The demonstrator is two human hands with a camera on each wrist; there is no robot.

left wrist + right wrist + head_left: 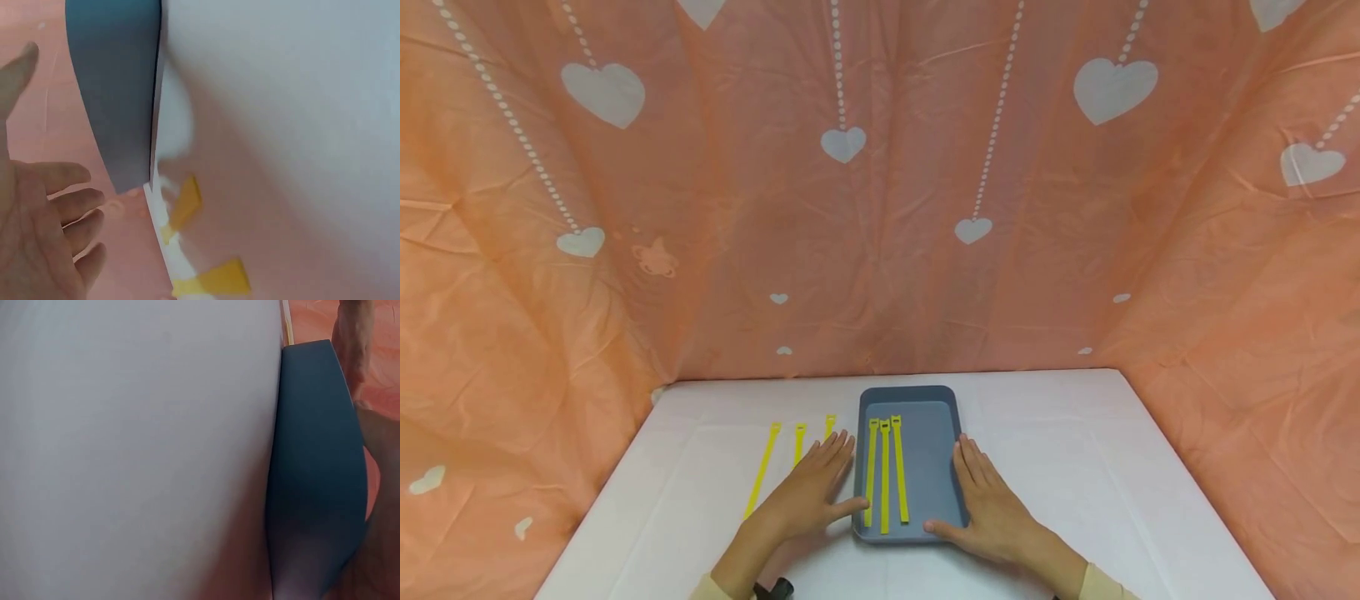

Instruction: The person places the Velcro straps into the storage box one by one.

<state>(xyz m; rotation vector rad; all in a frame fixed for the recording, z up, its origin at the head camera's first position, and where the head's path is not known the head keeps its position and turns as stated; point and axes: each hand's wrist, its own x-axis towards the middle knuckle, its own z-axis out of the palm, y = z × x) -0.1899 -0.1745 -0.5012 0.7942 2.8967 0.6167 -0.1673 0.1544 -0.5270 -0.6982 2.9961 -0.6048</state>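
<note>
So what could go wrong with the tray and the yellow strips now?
The three yellow strips in the tray seem loose, so they might slide if it gets tipped. In the head view, the left hand hides the lower parts of two strips on the table, so it could bump those by accident.

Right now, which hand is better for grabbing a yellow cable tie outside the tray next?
Probably the left hand: it's close to the three yellow cable ties outside the blue-gray tray. The right hand is at the tray's opposite side, so it would have to reach across.
</note>
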